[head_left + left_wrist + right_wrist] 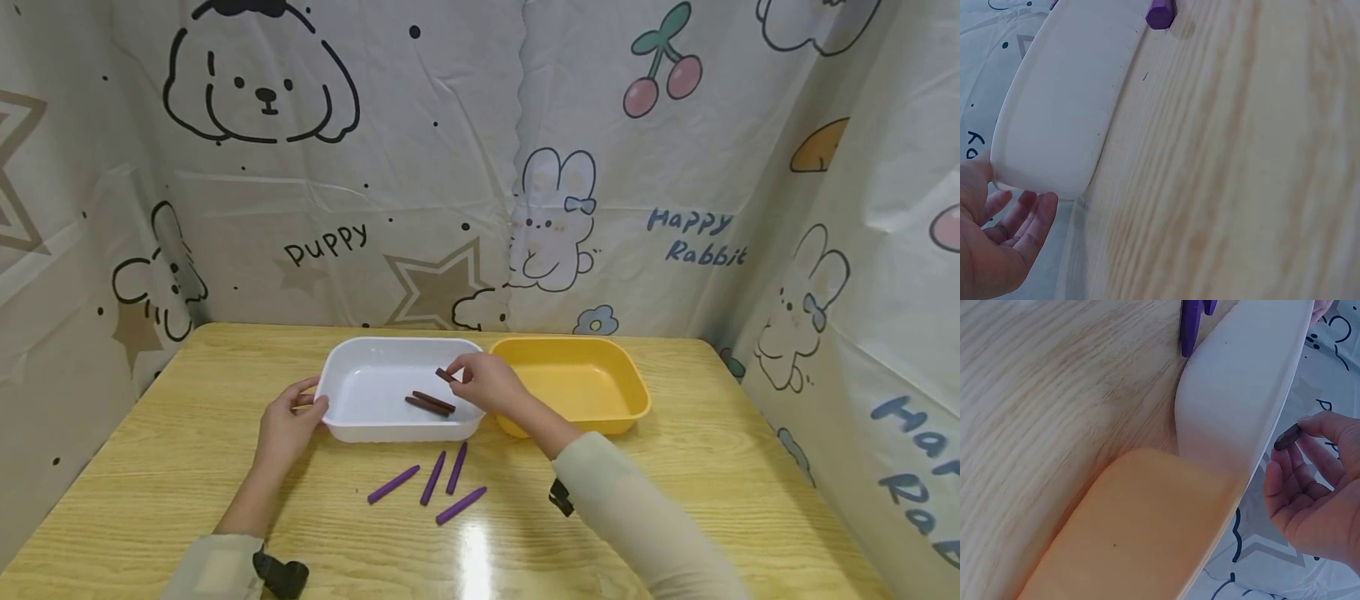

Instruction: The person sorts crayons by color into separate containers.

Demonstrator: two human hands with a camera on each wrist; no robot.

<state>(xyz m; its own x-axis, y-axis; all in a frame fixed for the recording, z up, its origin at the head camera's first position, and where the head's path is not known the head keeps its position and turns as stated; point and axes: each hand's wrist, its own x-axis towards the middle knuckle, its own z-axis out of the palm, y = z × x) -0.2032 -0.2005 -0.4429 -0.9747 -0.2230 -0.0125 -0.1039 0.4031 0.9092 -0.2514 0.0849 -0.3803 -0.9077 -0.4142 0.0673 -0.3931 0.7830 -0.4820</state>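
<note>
My right hand pinches a dark brown crayon between thumb and fingers, above the right part of a white plastic tray. Inside that tray, two brown crayons lie side by side. At the tray's left end, my left hand holds the rim, with its thumb at the edge and its fingers against the outer wall. Several purple crayons lie scattered on the table in front of the white tray.
A yellow plastic tray stands right beside the white one, under my right forearm. The wood-grain table ends at a printed cloth backdrop behind and at the sides. Each wrist carries a small black device.
</note>
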